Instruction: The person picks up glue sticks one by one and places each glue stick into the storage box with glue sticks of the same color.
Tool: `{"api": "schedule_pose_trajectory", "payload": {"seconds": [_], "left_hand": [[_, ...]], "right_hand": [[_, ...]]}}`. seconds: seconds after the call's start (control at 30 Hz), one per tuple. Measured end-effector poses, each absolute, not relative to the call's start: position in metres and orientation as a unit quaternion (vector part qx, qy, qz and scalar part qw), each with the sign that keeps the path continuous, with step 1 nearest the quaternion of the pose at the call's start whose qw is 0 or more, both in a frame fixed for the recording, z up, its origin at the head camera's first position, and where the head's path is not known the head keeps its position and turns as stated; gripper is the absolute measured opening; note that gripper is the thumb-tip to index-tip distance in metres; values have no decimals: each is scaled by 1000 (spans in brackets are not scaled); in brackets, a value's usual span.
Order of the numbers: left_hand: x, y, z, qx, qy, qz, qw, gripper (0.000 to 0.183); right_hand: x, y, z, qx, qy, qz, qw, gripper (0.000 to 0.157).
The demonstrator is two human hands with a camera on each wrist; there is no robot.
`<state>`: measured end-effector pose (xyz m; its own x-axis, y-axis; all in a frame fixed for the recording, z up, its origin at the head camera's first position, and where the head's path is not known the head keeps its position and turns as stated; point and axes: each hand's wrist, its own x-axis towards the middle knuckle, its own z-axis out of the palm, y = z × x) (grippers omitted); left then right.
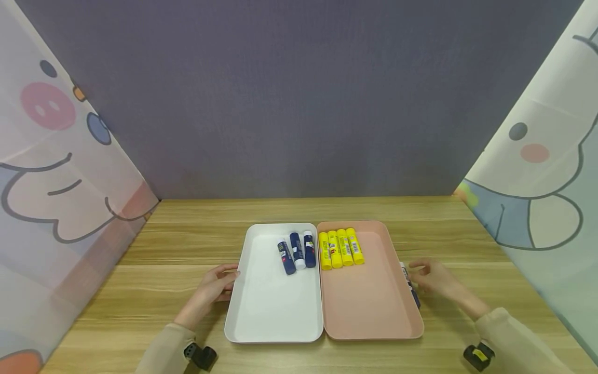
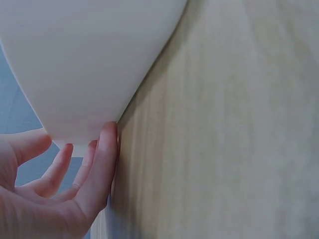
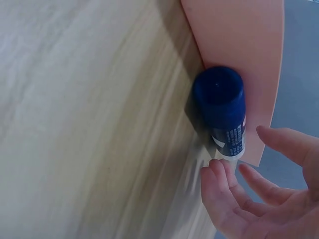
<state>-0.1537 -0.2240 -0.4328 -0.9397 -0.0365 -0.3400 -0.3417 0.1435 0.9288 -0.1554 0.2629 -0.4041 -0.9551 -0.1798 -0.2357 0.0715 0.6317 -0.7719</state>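
Note:
My left hand [image 1: 215,285] touches the left side of a white tray [image 1: 275,309]. In the left wrist view its thumb [image 2: 35,144] lies by the rim and the fingertips meet the outer wall. My right hand [image 1: 434,280] is beside a dark blue glue stick [image 3: 219,107] with a white end, which lies on the table along the outside of a pink tray [image 1: 369,311]. The right fingers are spread and loosely bent near the stick's white end, with nothing gripped. Three dark blue glue sticks [image 1: 296,250] lie in the white tray, and several yellow glue sticks [image 1: 345,247] in the pink tray.
Both trays stand side by side on a wooden table [image 1: 196,234]. A grey upright panel [image 1: 303,104] closes off the back. Cartoon-printed sheets [image 1: 70,145] flank the table on the left and right.

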Motion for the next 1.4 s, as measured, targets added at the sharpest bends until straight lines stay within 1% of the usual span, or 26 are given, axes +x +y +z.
{"api": "schedule_pose_trajectory", "payload": {"seconds": [0.2, 0.6, 1.07, 1.4], "left_hand": [[-153, -223, -431, -129, 750, 638, 119, 41], [-153, -224, -432, -125, 750, 639, 117, 40], [-153, -223, -432, -126, 752, 637, 117, 40], [-153, -223, -431, -125, 752, 637, 115, 41]], "right_hand": [[-154, 262, -405, -37, 885, -438, 157, 51], [-157, 261, -411, -48, 891, -424, 156, 46], [-158, 256, -412, -2, 893, -418, 170, 53], [-158, 255, -411, 7, 894, -413, 175, 52]]}}
